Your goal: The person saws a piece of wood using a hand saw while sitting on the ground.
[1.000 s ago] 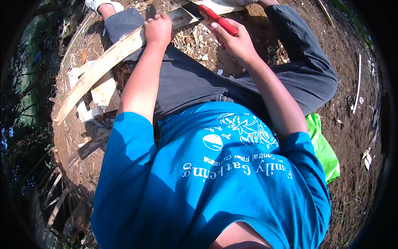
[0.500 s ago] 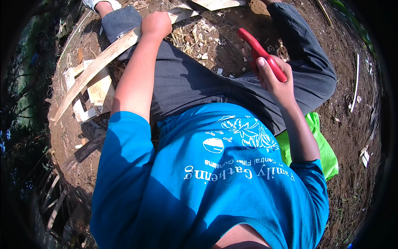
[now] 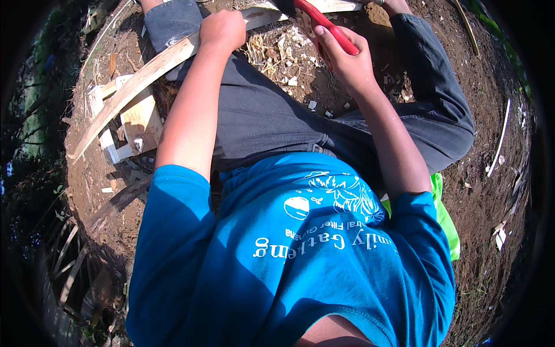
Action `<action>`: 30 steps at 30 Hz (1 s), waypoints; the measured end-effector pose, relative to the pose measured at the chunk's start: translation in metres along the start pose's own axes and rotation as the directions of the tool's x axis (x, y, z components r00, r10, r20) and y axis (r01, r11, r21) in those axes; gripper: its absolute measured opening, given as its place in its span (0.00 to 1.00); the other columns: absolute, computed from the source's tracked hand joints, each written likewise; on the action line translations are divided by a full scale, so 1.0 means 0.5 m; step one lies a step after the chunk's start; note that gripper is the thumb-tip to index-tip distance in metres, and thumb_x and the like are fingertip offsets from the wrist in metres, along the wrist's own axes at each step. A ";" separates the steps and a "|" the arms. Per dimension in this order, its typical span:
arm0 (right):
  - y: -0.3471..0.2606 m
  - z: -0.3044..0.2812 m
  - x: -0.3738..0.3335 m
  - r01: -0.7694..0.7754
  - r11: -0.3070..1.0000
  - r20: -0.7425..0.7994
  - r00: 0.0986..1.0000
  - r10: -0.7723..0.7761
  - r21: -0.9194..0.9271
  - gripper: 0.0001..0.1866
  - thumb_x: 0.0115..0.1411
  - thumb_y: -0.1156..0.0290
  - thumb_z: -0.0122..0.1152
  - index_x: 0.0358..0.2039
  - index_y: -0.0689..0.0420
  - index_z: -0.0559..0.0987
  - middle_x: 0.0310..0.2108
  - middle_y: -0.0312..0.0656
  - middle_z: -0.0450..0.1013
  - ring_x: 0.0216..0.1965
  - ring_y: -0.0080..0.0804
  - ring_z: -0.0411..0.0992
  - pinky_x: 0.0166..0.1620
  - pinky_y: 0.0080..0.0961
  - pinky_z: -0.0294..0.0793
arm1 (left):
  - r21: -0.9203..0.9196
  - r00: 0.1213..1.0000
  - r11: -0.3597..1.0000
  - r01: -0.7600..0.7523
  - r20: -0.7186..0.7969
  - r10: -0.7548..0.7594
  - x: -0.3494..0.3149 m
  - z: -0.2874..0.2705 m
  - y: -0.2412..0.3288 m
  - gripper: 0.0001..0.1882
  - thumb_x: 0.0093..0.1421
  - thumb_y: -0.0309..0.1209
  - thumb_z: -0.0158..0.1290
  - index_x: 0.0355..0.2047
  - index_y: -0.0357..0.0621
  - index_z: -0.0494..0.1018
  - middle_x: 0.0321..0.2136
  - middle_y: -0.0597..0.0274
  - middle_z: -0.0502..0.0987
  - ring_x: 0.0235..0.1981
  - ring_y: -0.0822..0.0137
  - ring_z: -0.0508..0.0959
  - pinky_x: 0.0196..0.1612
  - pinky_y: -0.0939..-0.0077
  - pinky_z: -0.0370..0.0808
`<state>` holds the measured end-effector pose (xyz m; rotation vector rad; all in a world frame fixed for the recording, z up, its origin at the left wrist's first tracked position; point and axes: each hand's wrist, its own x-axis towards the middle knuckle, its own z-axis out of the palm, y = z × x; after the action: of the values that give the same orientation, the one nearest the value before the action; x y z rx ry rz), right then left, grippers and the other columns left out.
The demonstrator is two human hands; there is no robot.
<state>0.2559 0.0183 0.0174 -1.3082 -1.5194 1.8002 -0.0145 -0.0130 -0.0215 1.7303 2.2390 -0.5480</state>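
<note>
Red handle (image 3: pixel 335 30) farther forward, nearer the wooden strip (image 3: pixel 141 82)

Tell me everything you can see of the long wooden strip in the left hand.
The strip is long, narrow and pale, looks like bare wood, and appears bowed, perhaps partly from the lens. It slants from the lower left up to the upper middle, crossing the left trouser leg. The left hand is closed over its upper part, hiding that stretch. The red-handled tool is near its far end; whether they touch, I cannot tell.
</note>
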 end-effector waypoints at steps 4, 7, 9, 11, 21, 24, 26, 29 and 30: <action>-0.040 -0.109 -0.183 -0.095 0.994 0.022 0.995 0.096 -0.053 0.17 0.68 0.57 0.66 0.30 0.59 0.81 0.18 0.24 0.67 0.20 0.10 0.63 0.24 0.14 0.59 | -0.031 1.000 1.000 0.004 -0.006 -0.004 -0.007 0.012 -0.008 0.15 0.56 0.30 0.56 0.44 0.44 0.81 0.36 0.48 0.85 0.40 0.46 0.85 0.45 0.53 0.82; -0.074 -0.134 -0.237 -0.083 0.995 -0.014 0.996 0.083 -0.048 0.18 0.69 0.58 0.65 0.28 0.59 0.79 0.18 0.25 0.67 0.20 0.10 0.63 0.24 0.14 0.58 | -0.047 1.000 0.999 0.006 -0.014 -0.007 -0.014 0.004 0.003 0.15 0.56 0.30 0.56 0.45 0.45 0.81 0.36 0.48 0.85 0.39 0.47 0.85 0.45 0.53 0.82; -0.058 -0.105 -0.191 -0.042 0.998 -0.009 0.999 0.041 -0.049 0.18 0.68 0.58 0.66 0.28 0.59 0.79 0.18 0.25 0.67 0.20 0.10 0.62 0.24 0.15 0.59 | -0.054 1.000 0.998 0.014 -0.014 -0.014 -0.013 -0.001 0.003 0.15 0.57 0.31 0.56 0.44 0.45 0.81 0.36 0.48 0.85 0.39 0.47 0.85 0.45 0.53 0.82; -0.022 -0.035 -0.085 -0.049 0.997 -0.015 0.999 0.049 -0.056 0.20 0.68 0.56 0.66 0.27 0.59 0.79 0.17 0.25 0.67 0.21 0.10 0.63 0.25 0.18 0.60 | 0.013 1.000 1.000 -0.007 0.015 0.007 -0.010 0.000 0.013 0.14 0.57 0.31 0.56 0.43 0.45 0.82 0.36 0.48 0.85 0.39 0.47 0.85 0.45 0.53 0.82; 0.000 -0.056 -0.106 -0.030 0.999 0.020 0.999 0.030 -0.014 0.19 0.68 0.56 0.66 0.26 0.57 0.78 0.18 0.25 0.68 0.20 0.11 0.62 0.24 0.16 0.59 | 0.009 0.987 0.987 -0.159 0.013 0.159 0.006 -0.033 -0.018 0.10 0.52 0.31 0.58 0.35 0.47 0.83 0.36 0.48 0.84 0.39 0.48 0.85 0.42 0.54 0.81; -0.052 -0.138 -0.232 -0.145 0.989 0.010 0.989 0.145 -0.041 0.16 0.69 0.59 0.65 0.41 0.62 0.83 0.19 0.26 0.69 0.21 0.10 0.64 0.25 0.14 0.61 | 0.042 0.960 0.962 -0.270 -0.063 0.272 0.009 -0.030 -0.003 0.07 0.50 0.29 0.56 0.26 0.53 0.83 0.27 0.55 0.84 0.31 0.50 0.85 0.33 0.55 0.81; -0.078 -0.139 -0.243 -0.115 0.990 0.013 0.993 0.117 -0.085 0.16 0.69 0.60 0.64 0.40 0.62 0.83 0.19 0.26 0.69 0.21 0.10 0.64 0.26 0.14 0.62 | 0.040 0.969 0.969 -0.244 -0.035 0.245 -0.011 -0.039 -0.009 0.07 0.49 0.30 0.57 0.27 0.52 0.83 0.28 0.53 0.84 0.32 0.50 0.85 0.34 0.55 0.82; -0.034 -0.065 -0.131 -0.036 0.998 -0.017 0.999 0.035 -0.057 0.16 0.68 0.58 0.66 0.34 0.60 0.82 0.18 0.26 0.68 0.22 0.10 0.64 0.26 0.14 0.61 | 0.076 0.967 0.965 -0.251 -0.032 0.254 0.007 -0.029 -0.002 0.08 0.49 0.30 0.57 0.29 0.48 0.84 0.28 0.51 0.84 0.33 0.49 0.85 0.35 0.56 0.82; -0.002 -0.026 -0.059 0.007 0.998 -0.010 1.000 -0.008 -0.054 0.16 0.67 0.58 0.66 0.31 0.59 0.82 0.18 0.26 0.68 0.22 0.10 0.64 0.26 0.15 0.61 | 0.065 0.973 0.971 -0.230 0.004 0.230 0.011 -0.032 0.001 0.08 0.49 0.30 0.57 0.29 0.46 0.84 0.28 0.50 0.84 0.33 0.48 0.85 0.36 0.56 0.82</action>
<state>0.2804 0.0014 0.0298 -1.3331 -1.5761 1.7569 -0.0151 -0.0008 -0.0094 1.9898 2.0051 -0.5707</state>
